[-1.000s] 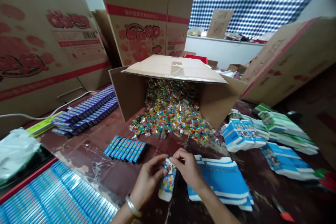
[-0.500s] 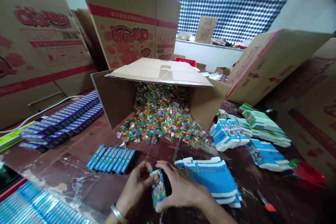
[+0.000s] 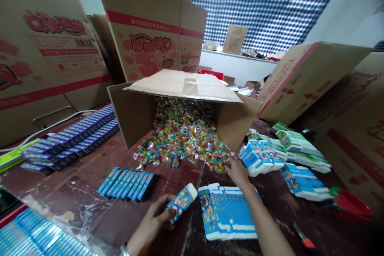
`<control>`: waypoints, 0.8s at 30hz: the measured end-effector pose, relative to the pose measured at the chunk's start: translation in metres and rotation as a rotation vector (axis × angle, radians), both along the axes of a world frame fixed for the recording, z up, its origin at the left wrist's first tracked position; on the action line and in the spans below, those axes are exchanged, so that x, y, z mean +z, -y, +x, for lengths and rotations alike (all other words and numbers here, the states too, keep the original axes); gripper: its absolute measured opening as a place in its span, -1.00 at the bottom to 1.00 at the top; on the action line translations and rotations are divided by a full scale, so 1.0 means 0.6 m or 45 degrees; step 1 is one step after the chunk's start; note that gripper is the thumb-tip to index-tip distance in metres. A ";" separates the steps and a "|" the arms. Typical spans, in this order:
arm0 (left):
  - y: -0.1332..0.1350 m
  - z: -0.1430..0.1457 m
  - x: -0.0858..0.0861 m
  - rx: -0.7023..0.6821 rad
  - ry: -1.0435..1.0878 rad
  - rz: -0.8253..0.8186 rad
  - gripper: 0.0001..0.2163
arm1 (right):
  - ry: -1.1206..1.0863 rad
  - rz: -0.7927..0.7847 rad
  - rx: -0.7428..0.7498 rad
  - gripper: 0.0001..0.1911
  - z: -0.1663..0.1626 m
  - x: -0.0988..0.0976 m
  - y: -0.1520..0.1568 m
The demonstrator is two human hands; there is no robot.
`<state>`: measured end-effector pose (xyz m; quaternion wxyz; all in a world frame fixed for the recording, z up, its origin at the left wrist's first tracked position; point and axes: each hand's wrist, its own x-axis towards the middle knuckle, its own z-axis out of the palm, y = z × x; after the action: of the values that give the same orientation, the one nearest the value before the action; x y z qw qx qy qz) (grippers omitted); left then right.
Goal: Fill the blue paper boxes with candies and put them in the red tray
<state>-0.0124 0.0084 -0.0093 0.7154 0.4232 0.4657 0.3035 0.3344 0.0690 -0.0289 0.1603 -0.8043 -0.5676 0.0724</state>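
My left hand (image 3: 159, 215) is closed round a small blue printed candy box (image 3: 182, 203), tilted up to the right, its white end flaps open. My right hand (image 3: 237, 171) reaches to the right edge of a heap of clear candy packets (image 3: 186, 140). Its fingertips are pinched on a packet there. The heap of multicoloured sweets spills from a large carton (image 3: 180, 84) lying on its side. Beneath my right forearm lies a stack of flat blue boxes (image 3: 231, 212). A row of filled-looking blue boxes (image 3: 126, 184) stands left of my left hand.
Purple boxes (image 3: 75, 136) are stacked at the left, near a white cable (image 3: 57, 123). Blue boxes (image 3: 261, 156) and green boxes (image 3: 300, 144) lie at the right. A red-handled cutter (image 3: 307, 242) rests at front right. Tall cartons (image 3: 150, 28) surround the table. A tray of blue boxes (image 3: 39, 234) sits front left.
My right hand has let go of the small box and moved up and right to the candy packets. The box, kept in my left hand, has turned and now shows an open end.
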 end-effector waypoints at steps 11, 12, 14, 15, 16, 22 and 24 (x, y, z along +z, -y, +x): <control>-0.006 0.013 -0.002 -0.037 -0.019 0.173 -0.64 | -0.301 0.183 0.326 -0.88 -0.087 0.019 0.014; -0.007 0.013 -0.001 -0.026 -0.064 0.240 -0.68 | -0.349 0.177 0.366 -0.86 -0.094 0.029 0.016; -0.010 0.014 0.001 -0.001 -0.166 0.370 -0.69 | -0.485 0.155 0.495 -0.82 -0.114 0.053 0.022; -0.011 0.016 0.002 0.001 -0.211 0.416 -0.69 | -0.558 0.143 0.578 -0.81 -0.126 0.067 0.027; -0.011 0.017 0.002 -0.005 -0.246 0.445 -0.69 | -0.653 0.141 0.677 -0.81 -0.140 0.081 0.033; -0.006 0.024 0.012 -0.063 -0.285 0.504 -0.72 | -0.544 0.126 0.939 -0.76 -0.204 0.136 0.064; -0.004 0.024 0.016 -0.074 -0.291 0.510 -0.73 | -0.437 0.125 0.945 -0.75 -0.215 0.135 0.067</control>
<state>0.0021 0.0108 0.0002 0.5682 0.6016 0.4617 0.3195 0.2054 0.0286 0.0522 0.2538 -0.5127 -0.7869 0.2314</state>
